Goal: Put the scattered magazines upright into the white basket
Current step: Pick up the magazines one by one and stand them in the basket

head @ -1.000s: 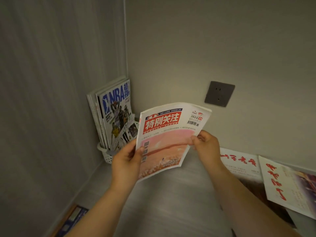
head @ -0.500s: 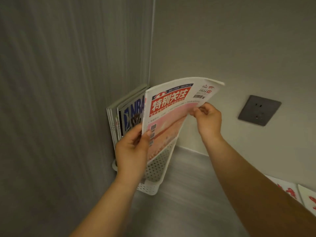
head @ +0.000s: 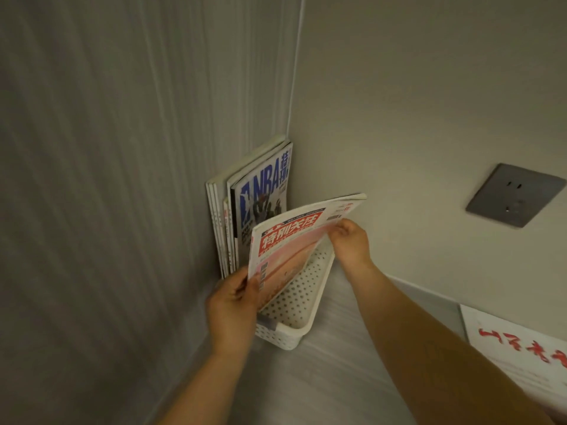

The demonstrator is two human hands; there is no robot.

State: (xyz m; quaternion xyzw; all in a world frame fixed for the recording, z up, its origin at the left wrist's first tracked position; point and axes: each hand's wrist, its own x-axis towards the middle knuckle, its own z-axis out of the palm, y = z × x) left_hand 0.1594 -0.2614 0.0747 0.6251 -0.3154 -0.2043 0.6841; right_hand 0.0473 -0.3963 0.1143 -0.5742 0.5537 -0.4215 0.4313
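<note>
The pink magazine with the red title block (head: 291, 240) is being held tilted over the open top of the white basket (head: 285, 337), its cover facing the camera and its upper edge leaning towards the right-hand wall. Whether its lower edge is touching the basket's bottom cannot be told. Its lower left corner is being pinched by the left hand (head: 233, 305), with the thumb laid on the cover and the fingers behind. Its upper right edge is being gripped by the right hand (head: 349, 240), whose fingers are curled round the paper.

The perforated basket is being kept in the corner where the two walls meet, on the grey floor (head: 322, 381). At its far end the NBA magazine (head: 264, 191) is being stood upright, with a few more upright magazines (head: 216, 210) pressed between it and the left wall. A dark wall socket (head: 512, 194) is being shown on the right wall. Below it, a white magazine with red brush lettering (head: 521, 348) is being left flat on the floor, well apart from the basket.
</note>
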